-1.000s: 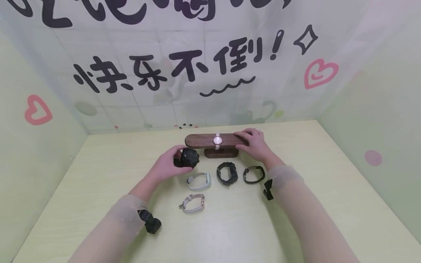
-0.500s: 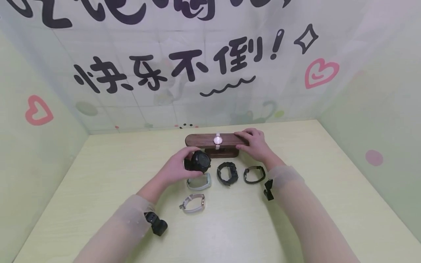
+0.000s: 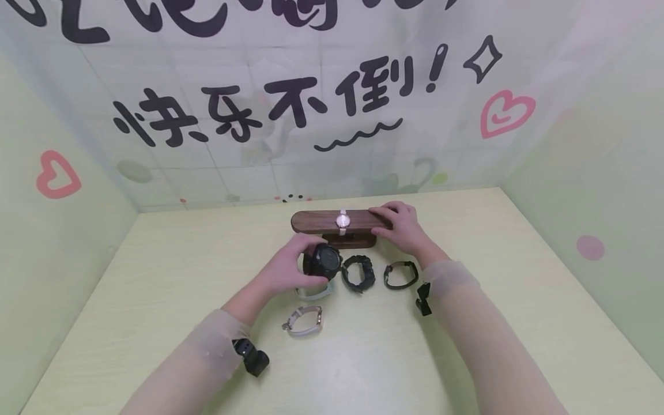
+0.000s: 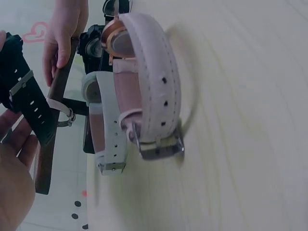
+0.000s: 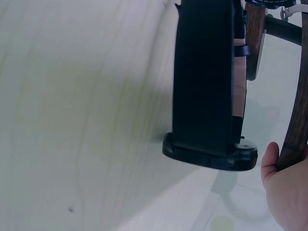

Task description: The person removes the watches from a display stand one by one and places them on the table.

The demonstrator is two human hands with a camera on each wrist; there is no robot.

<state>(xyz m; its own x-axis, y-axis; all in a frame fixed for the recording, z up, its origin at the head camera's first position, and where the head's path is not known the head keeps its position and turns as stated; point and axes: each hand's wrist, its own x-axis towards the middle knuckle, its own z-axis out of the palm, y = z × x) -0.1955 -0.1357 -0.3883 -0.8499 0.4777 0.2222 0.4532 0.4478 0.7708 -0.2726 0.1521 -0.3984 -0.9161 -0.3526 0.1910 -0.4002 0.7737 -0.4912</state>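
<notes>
Black watch (image 3: 328, 261) pinched between thumb and fingers, the left hand (image 3: 284, 266) hangs at centre frame; above and to the right, the right hand (image 3: 402, 226) grips one end of the wooden stand (image 3: 314, 221). Mounting looks under way; next likely calls for aligning the strap (image 4: 40, 124) with the stand's bare left end.
</notes>
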